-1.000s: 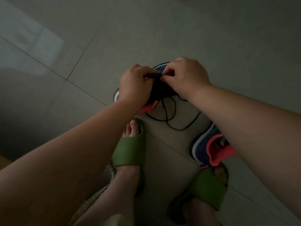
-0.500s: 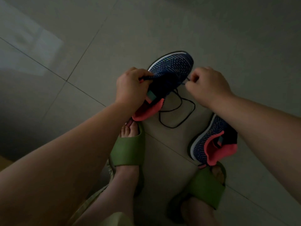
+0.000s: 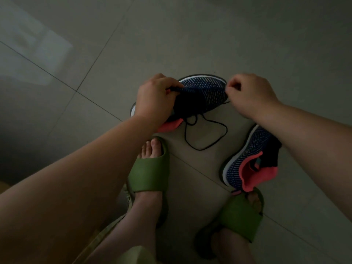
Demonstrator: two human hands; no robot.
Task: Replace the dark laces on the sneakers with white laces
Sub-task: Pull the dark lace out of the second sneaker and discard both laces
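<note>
A navy knit sneaker [image 3: 203, 94] with a pink heel lining lies on the floor between my hands. My left hand [image 3: 154, 100] grips its upper at the left side. My right hand [image 3: 249, 94] pinches the dark lace [image 3: 207, 134] at the shoe's right edge; the rest of the lace trails in a loose loop on the tile below. The second matching sneaker [image 3: 249, 164] lies to the right under my right forearm, with no lace visible in it.
My two feet in green slides [image 3: 148, 174] [image 3: 240, 216] stand just below the sneakers on the grey tiled floor [image 3: 190, 35]. Grout lines cross the tiles. No white laces are in view.
My hands have moved apart from over the shoe. My right hand has drawn the dark lace out to the right, exposing the toe of the sneaker.
</note>
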